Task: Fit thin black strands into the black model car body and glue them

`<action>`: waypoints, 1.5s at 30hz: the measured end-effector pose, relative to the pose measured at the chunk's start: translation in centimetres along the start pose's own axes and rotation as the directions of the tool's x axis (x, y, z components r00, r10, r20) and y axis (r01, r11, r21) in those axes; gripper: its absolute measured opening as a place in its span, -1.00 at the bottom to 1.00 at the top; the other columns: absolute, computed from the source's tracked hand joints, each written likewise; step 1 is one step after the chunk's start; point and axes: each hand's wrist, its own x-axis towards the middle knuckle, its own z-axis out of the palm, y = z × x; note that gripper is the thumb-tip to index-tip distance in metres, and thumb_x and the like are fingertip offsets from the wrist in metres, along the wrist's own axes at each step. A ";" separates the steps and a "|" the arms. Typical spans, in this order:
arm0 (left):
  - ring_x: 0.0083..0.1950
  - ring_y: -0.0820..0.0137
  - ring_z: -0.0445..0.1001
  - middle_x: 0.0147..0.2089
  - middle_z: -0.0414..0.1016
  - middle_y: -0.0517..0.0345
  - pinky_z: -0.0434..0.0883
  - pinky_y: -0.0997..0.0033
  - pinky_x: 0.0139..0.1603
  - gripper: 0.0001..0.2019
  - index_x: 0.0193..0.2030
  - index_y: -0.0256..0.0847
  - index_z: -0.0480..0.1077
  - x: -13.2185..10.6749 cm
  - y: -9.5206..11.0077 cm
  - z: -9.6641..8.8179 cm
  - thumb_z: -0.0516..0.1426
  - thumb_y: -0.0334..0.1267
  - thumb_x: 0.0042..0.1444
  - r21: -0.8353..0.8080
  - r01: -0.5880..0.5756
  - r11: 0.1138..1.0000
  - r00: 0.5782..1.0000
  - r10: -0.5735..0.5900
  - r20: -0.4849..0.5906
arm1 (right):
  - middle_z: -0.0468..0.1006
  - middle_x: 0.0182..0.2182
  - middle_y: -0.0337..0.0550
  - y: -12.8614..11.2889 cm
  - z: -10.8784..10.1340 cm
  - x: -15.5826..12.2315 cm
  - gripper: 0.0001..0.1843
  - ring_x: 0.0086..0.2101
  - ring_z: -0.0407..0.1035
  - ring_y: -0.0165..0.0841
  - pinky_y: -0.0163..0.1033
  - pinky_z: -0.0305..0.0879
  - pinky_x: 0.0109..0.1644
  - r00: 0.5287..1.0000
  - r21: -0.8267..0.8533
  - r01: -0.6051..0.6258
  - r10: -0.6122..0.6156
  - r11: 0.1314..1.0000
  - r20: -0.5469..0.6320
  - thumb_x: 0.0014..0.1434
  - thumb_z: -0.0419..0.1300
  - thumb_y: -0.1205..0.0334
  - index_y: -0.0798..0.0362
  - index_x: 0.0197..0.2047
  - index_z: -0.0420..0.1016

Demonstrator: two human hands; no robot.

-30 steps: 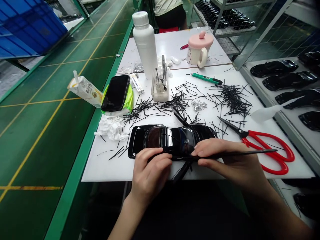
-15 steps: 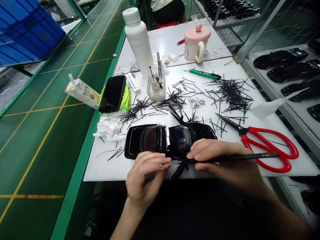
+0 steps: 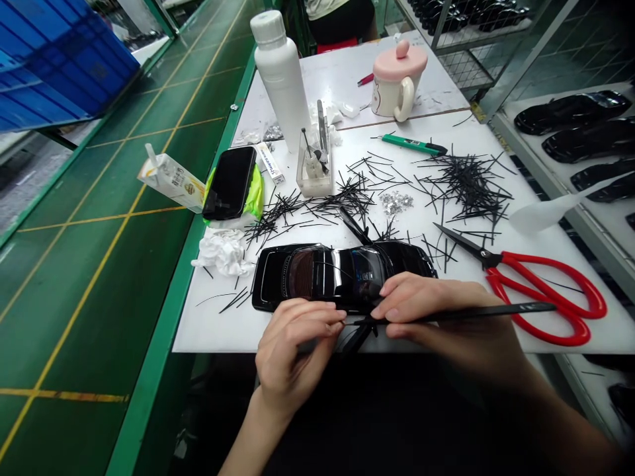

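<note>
A glossy black toy car body (image 3: 337, 274) lies lengthwise near the front edge of the white table (image 3: 213, 324). My left hand (image 3: 292, 350) is curled against its near side, fingers pinched together on something I cannot make out. My right hand (image 3: 446, 320) pinches a long thin black tool (image 3: 476, 312) that points right, its tip end meeting the car's near edge. Many thin black strips (image 3: 461, 182) lie scattered behind the car.
Red-handled scissors (image 3: 540, 291) lie at the right. Behind are a white bottle (image 3: 280, 76), a pink lidded mug (image 3: 397, 76), a green pen (image 3: 409, 144), a phone (image 3: 231, 182), a juice carton (image 3: 171, 178), crumpled tissue (image 3: 223, 251). Black car shells (image 3: 570, 112) fill the right rack. Green conveyor (image 3: 99, 218) on the left.
My left hand has slid slightly back off the car's near side toward me, fingers staying pinched. My right hand and the tool stay in place. The view has shifted a little.
</note>
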 end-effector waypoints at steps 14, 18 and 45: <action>0.12 0.11 0.36 -0.02 0.35 -0.01 0.27 -0.02 0.16 -0.64 -0.13 -0.14 0.21 -0.2 -0.7 1.0 0.32 -0.32 0.06 0.372 0.183 0.910 0.983 -0.168 -0.073 | 0.63 -0.34 -0.19 0.5 -0.3 0.6 -0.87 -0.33 0.50 -0.35 -0.12 0.42 -0.03 0.977 -0.347 0.145 -0.078 0.927 0.199 0.23 0.26 0.44 0.02 -0.21 0.47; 0.12 0.12 0.37 -0.01 0.36 -0.01 0.26 0.00 0.14 -0.65 -0.13 -0.13 0.20 -0.3 -0.8 1.0 0.30 -0.33 0.08 0.379 0.178 0.908 0.984 -0.166 -0.064 | 0.59 -0.34 -0.16 0.4 -0.1 0.5 -0.90 -0.26 0.47 -0.34 -0.22 0.43 -0.11 0.984 -0.404 0.137 -0.078 0.905 0.158 0.25 0.26 0.41 0.02 -0.24 0.46; 0.12 0.10 0.39 -0.02 0.41 -0.08 0.27 0.01 0.17 -0.68 -0.15 -0.18 0.20 -0.7 -0.7 1.7 0.28 -0.33 0.07 0.400 0.175 0.900 0.984 -0.145 -0.105 | 0.48 -0.33 -0.20 0.7 0.4 -0.8 -0.79 -0.30 0.37 -0.43 -0.30 0.35 -0.25 0.991 -0.520 0.113 -0.057 0.847 0.121 0.16 0.31 0.53 0.07 -0.19 0.49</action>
